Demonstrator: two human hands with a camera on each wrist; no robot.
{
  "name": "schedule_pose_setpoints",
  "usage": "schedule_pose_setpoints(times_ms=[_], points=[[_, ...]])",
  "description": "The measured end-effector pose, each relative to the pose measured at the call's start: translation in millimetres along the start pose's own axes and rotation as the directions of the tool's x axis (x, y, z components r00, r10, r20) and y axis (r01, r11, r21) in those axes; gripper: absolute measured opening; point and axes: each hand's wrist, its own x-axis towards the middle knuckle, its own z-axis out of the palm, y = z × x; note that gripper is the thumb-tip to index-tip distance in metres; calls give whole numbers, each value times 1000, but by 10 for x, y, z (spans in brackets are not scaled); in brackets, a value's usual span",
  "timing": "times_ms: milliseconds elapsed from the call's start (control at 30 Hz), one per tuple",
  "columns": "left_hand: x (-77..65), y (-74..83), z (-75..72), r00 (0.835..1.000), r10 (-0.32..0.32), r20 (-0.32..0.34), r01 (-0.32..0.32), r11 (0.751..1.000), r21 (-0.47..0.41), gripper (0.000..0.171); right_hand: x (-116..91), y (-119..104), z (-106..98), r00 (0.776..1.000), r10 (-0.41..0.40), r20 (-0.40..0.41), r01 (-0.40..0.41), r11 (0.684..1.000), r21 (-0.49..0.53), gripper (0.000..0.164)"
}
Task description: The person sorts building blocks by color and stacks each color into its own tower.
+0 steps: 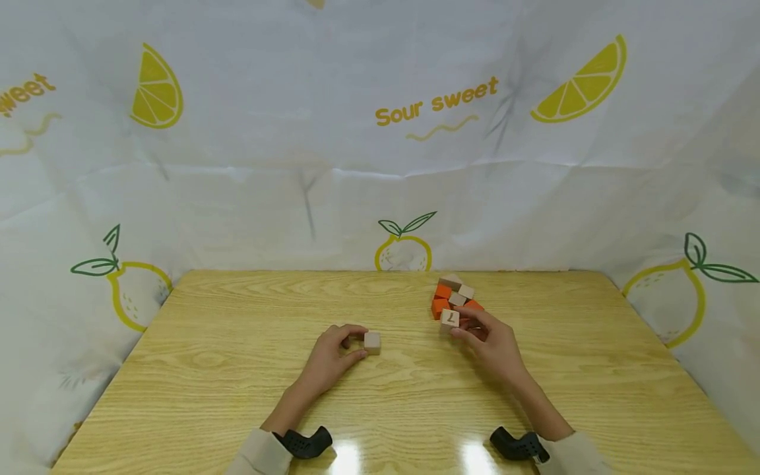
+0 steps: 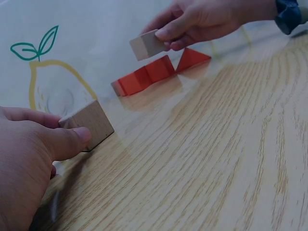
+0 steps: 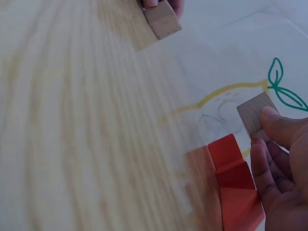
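Note:
A plain wooden cube [image 1: 372,343] sits on the table left of the middle, and my left hand [image 1: 329,359] pinches it between thumb and fingers. In the left wrist view the thumb lies against the near face of that cube [image 2: 96,126]. My right hand [image 1: 495,346] grips a second wooden cube [image 1: 449,320], which bears a dark mark like a 7. The left wrist view shows this cube [image 2: 146,45] raised off the table, over red blocks [image 2: 134,81]. Just beyond the right hand is a cluster of orange-red blocks [image 1: 441,308] and plain wooden blocks [image 1: 466,291].
The wood-grain table [image 1: 237,382] ends at the back against a white cloth [image 1: 285,218] printed with lemons. Among the clustered pieces is a red triangular block [image 2: 192,59]. Black wrist devices [image 1: 305,443] sit at both cuffs.

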Motion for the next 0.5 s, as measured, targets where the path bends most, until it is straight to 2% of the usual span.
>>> schedule_pose_setpoints(times_ms=[267, 500], points=[[0, 18, -9, 1000, 2, 6, -2, 1000, -8, 35, -9, -94, 188, 996, -94, 3, 94, 995, 19, 36], [-6, 32, -21, 1000, -11, 10, 11, 1000, -7, 36, -29, -401, 274, 998, -36, 46, 33, 997, 67, 35]])
